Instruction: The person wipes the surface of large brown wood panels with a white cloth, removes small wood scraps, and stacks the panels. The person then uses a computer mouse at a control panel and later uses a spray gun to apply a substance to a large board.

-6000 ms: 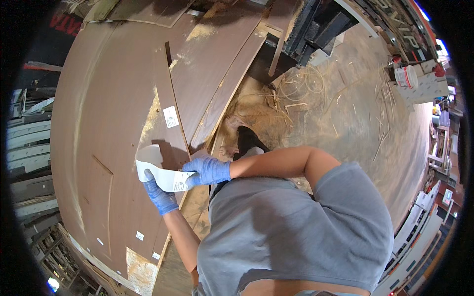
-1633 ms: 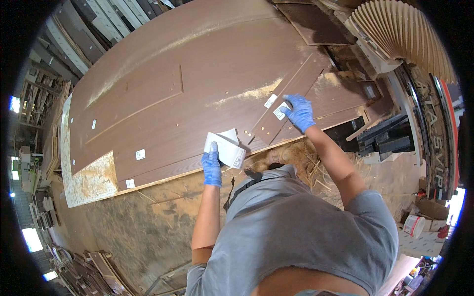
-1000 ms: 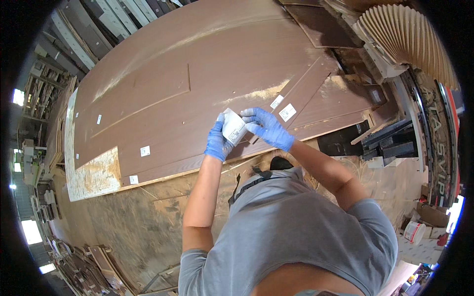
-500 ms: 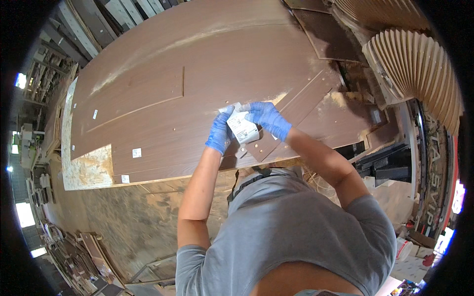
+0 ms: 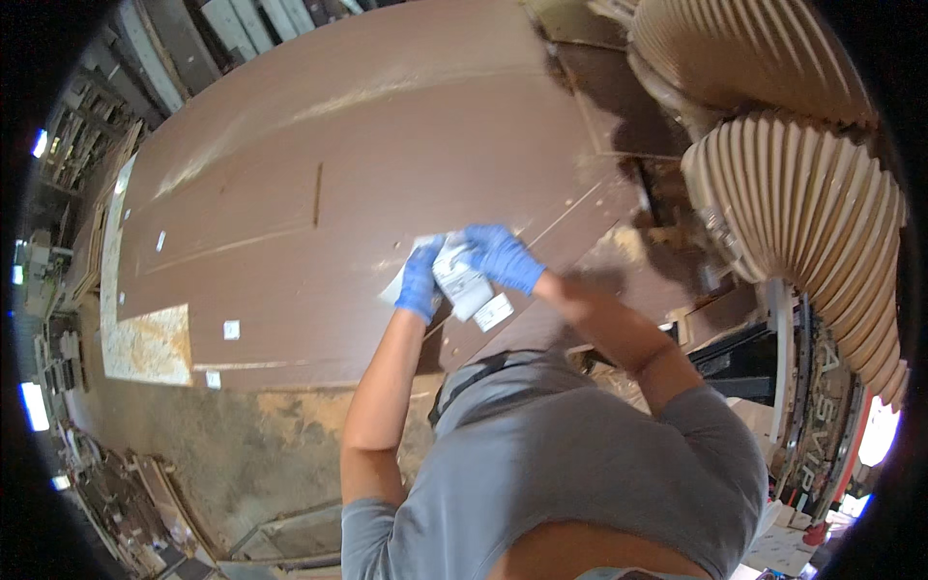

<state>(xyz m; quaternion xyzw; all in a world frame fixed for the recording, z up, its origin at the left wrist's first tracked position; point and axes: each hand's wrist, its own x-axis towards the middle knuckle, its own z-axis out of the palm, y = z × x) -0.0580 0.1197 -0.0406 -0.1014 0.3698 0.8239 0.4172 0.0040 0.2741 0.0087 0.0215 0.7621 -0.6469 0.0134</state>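
Both my hands, in blue gloves, are closed on a strip of white printed labels [image 5: 465,287] above the brown panel. My left hand [image 5: 419,282] grips its left side, and a pale flap sticks out beyond that hand. My right hand [image 5: 506,258] pinches the upper right part, its fingertips partly hidden against the paper. Just below the strip's lower end a square white label [image 5: 493,312] shows over a narrow brown board [image 5: 464,340]; whether it hangs from the strip or lies on the board I cannot tell.
The large brown panel [image 5: 367,164] carries small white labels [image 5: 231,330] at its left and a bare pale patch [image 5: 155,343] at its corner. Thick ribbed hoses [image 5: 788,222] stand at the right. Stacked boards [image 5: 174,507] lie on the floor at the lower left.
My view has shifted, so the panel sits lower and further left. The label strip has turned in my hands, and the square label now shows by its lower end.
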